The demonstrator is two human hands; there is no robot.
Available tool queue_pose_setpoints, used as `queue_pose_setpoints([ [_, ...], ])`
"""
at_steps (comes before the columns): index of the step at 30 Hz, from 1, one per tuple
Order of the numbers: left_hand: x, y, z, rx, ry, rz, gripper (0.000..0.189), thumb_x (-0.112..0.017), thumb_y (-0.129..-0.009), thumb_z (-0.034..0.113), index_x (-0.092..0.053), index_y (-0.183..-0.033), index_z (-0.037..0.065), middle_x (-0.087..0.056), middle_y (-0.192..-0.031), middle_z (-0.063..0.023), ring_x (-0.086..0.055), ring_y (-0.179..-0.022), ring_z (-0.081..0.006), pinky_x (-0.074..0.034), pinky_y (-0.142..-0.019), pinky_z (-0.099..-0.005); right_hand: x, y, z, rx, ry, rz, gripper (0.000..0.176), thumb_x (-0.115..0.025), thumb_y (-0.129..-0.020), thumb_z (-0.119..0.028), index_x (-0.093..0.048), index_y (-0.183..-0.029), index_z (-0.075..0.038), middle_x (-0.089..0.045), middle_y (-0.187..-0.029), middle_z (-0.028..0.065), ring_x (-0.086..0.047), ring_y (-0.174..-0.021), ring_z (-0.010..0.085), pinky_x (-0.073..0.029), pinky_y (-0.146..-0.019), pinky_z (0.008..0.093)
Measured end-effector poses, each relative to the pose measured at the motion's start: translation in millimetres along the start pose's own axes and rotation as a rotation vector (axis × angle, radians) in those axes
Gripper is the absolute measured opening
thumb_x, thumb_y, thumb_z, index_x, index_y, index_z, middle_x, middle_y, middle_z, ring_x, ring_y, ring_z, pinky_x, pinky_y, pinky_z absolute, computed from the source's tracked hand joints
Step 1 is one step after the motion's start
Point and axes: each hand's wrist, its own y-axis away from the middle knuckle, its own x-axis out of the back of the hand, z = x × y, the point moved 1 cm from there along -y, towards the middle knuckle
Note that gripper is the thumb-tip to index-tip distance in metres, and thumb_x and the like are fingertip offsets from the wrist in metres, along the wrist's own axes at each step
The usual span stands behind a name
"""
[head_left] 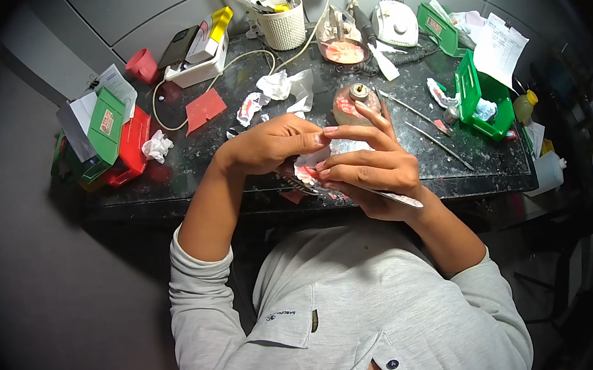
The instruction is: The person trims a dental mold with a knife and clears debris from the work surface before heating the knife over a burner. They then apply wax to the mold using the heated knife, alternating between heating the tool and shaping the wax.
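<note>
Over the front edge of the dark workbench point(241, 202), my left hand point(272, 145) is closed round a small white and pink dental piece point(307, 171). My right hand point(372, 164) pinches a thin metal tool, whose flat pale end point(409, 202) sticks out below the palm towards my body. Its fingertips lie against the pink part of the piece; the tool's other tip is hidden there. Just behind my right hand stands a round glass burner point(356, 103) with a metal top. Crumpled white paper point(274, 86) lies beyond my left hand.
Red and green boxes point(131, 150) stand at the left, an open green box point(484, 109) at the right. A pink sheet point(205, 110), a white woven cup of tools point(281, 28), a pink-filled dish point(343, 52) and a metal instrument point(441, 145) lie about. A cable crosses the back.
</note>
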Motion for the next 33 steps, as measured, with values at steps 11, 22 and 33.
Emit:
queue_pose_setpoints([
  [11,2.7,2.7,1.0,-0.005,0.053,-0.013,0.04,-0.052,-0.108,0.036,-0.069,-0.104,0.0,-0.053,-0.067,0.0076,-0.039,-0.051,0.0005,-0.027,-0.043,-0.0199,-1.8,1.5,-0.3,-0.017,-0.056,0.024,0.016,-0.084,-0.078,-0.007,-0.077,-0.093,-0.009,-0.078,-0.094,0.0031,-0.069,-0.117,0.0309,-0.038,-0.115,0.0568],
  [22,3.2,5.8,5.6,0.016,0.009,0.085,0.044,-0.054,-0.107,0.038,-0.069,-0.112,-0.003,-0.056,-0.07,0.0059,-0.043,-0.055,-0.0002,-0.031,-0.046,-0.0198,-0.3,4.6,3.6,-0.052,-0.044,0.011,0.019,-0.081,-0.08,-0.001,-0.075,-0.096,-0.009,-0.076,-0.095,0.0045,-0.069,-0.117,0.0291,-0.037,-0.116,0.0562],
  [33,0.1,3.7,8.5,-0.095,-0.127,0.19,0.046,-0.048,-0.108,0.044,-0.065,-0.097,0.003,-0.046,-0.068,0.0066,-0.041,-0.057,-0.002,-0.032,-0.051,-0.0196,-1.3,5.8,5.7,-0.064,-0.068,0.058,0.023,-0.082,-0.079,0.001,-0.074,-0.099,-0.008,-0.075,-0.1,0.005,-0.07,-0.116,0.0285,-0.043,-0.111,0.0521],
])
